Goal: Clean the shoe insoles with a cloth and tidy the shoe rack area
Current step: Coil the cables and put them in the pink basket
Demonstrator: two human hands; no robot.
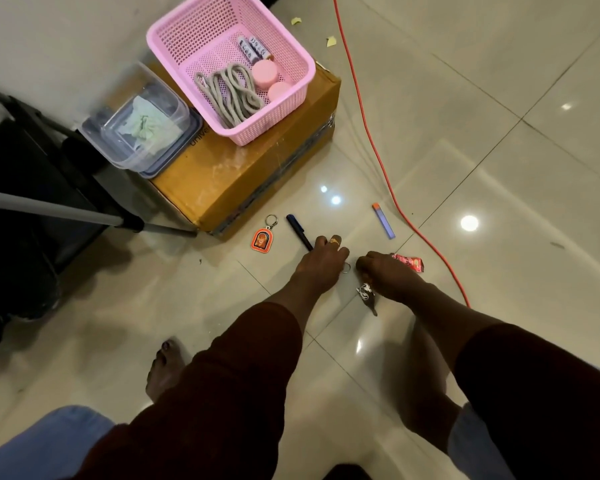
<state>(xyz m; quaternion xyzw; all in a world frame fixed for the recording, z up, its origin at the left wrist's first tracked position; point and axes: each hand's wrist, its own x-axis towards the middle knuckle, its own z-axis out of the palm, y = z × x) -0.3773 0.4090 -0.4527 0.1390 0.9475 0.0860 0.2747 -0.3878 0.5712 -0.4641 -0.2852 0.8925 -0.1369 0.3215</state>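
My left hand (pixel 321 259) reaches down to the floor tiles, its fingers curled over the near end of a black pen (pixel 298 230). A small metal ring (pixel 346 267) shows beside its thumb. My right hand (pixel 383 271) is closed just to the right, with a bunch of keys (pixel 366 295) hanging below it. A red packet (pixel 409 262) lies at its far side. An orange keychain (pixel 262 237) and a purple stick with an orange cap (pixel 383 220) lie on the floor. No insoles or cloth are visible.
A cardboard box (pixel 243 174) carries a pink basket (pixel 229 64) holding grey laces, batteries and pink caps, plus a clear lidded container (pixel 142 123). A dark rack (pixel 32 174) stands at left. An orange cable (pixel 378 150) crosses the tiles. My bare foot (pixel 163 368) is near.
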